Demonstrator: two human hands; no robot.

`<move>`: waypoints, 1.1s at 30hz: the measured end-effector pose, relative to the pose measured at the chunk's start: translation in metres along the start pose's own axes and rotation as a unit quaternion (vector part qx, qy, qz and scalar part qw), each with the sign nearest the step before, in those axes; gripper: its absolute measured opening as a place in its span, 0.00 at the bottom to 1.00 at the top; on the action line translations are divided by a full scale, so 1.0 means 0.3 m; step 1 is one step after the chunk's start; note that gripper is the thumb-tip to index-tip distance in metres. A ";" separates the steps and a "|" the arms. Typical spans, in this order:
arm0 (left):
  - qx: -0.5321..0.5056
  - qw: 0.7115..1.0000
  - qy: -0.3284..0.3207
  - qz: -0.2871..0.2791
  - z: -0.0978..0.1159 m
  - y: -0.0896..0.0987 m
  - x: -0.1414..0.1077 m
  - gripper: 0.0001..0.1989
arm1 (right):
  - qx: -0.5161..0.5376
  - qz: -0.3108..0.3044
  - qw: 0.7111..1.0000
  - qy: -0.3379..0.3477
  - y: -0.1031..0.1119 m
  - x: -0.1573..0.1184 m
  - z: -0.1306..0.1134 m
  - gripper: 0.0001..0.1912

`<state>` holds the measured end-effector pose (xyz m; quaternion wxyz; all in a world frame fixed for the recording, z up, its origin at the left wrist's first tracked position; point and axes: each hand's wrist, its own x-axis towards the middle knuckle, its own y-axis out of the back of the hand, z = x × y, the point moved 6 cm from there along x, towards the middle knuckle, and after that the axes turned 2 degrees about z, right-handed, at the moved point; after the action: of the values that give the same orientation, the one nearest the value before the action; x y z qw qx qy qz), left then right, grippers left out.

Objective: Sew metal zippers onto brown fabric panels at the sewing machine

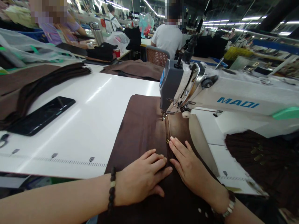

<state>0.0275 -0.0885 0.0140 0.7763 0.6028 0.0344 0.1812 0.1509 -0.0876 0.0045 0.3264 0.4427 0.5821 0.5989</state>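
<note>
A dark brown fabric panel [140, 140] lies on the white sewing table, running under the needle of a MAQI sewing machine [233, 99]. A metal zipper or narrow seam [167, 133] runs along its middle toward the presser foot [163, 116]. My left hand [140, 174] rests flat on the cloth just left of that line, with a dark bead bracelet at the wrist. My right hand [189, 165] presses flat on the right side, fingers slightly spread. Neither hand grips a fold, and the needle area is partly hidden by the machine head.
A black smartphone [40, 115] lies on the white table [93, 124] beside a stack of brown fabric pieces [44, 81]. Dark striped cloth [257, 161] sits at right. Beyond are a seated co-worker [167, 40], a chair, more workers and bagged garments.
</note>
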 end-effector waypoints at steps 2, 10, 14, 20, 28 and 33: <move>0.001 1.000 -0.001 0.002 0.004 -0.001 0.005 0.28 | 0.011 -0.004 1.000 0.002 0.001 0.002 0.004 0.24; 0.020 1.000 -0.006 0.007 0.019 -0.005 0.025 0.28 | 0.036 -0.007 0.999 0.028 0.013 0.005 0.019 0.23; 0.015 1.000 -0.005 0.010 0.012 -0.015 0.022 0.28 | 0.027 -0.003 0.999 0.026 0.009 0.004 0.020 0.23; -0.004 1.000 -0.007 0.019 0.010 -0.011 0.015 0.28 | 0.022 -0.010 0.999 0.025 0.008 0.003 0.018 0.23; -0.016 1.000 -0.001 0.000 -0.018 -0.001 0.023 0.28 | 0.027 -0.011 1.000 0.011 0.004 0.026 0.025 0.23; -0.020 1.000 0.000 -0.015 -0.044 0.008 0.034 0.28 | 0.013 -0.011 1.000 0.005 0.004 0.048 0.037 0.23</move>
<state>0.0329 -0.0725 0.0144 0.7909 0.5866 0.0396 0.1700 0.1555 -0.0702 0.0071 0.3245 0.4378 0.5959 0.5899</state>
